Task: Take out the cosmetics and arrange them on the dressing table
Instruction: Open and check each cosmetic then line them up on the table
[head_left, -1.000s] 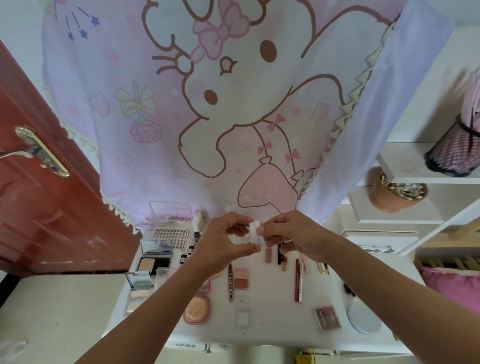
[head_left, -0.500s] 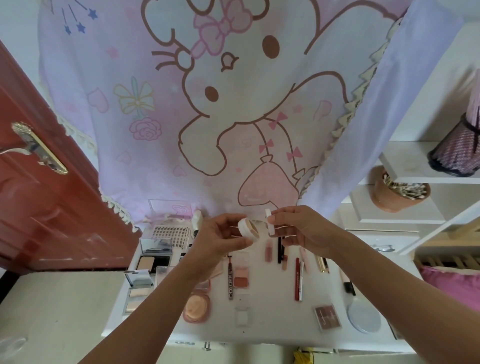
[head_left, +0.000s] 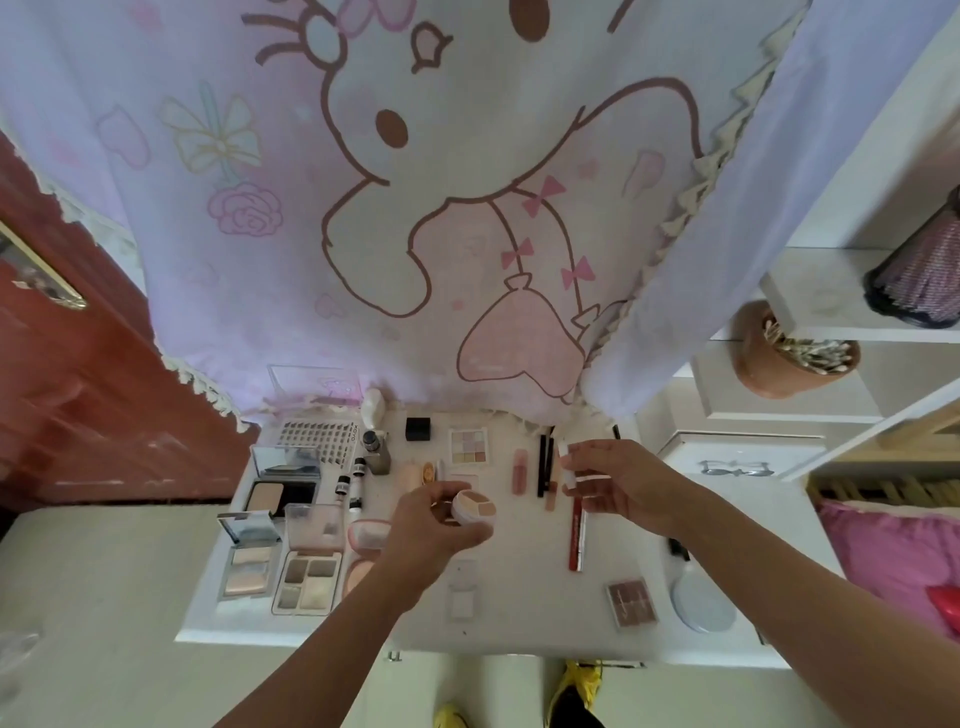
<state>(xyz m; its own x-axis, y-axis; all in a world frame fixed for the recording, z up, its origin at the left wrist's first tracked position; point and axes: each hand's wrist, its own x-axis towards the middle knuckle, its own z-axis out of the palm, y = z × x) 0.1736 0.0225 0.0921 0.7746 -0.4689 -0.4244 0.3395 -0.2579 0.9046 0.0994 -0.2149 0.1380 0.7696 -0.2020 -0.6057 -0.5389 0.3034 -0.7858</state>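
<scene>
Gripping pot (head_left: 474, 506), left hand (head_left: 431, 525) hides its base; right hand (head_left: 618, 480) pinches lid (head_left: 569, 470)

There are two hands, the left hand (head_left: 436, 525) and the right hand (head_left: 618, 478), holding one pot (head_left: 474, 506) and one lid (head_left: 569, 467). On the one table (head_left: 519, 597) there are:
- three open compacts (head_left: 249, 551) at nine o'clock
- one black cube (head_left: 418, 429) at eleven
- one red pencil (head_left: 575, 540) at three
- one pale disc (head_left: 701, 603) at four

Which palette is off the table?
The small round three-shade pot, held in the left hand, its lid in the right hand; the square palettes all rest on the table.
</scene>
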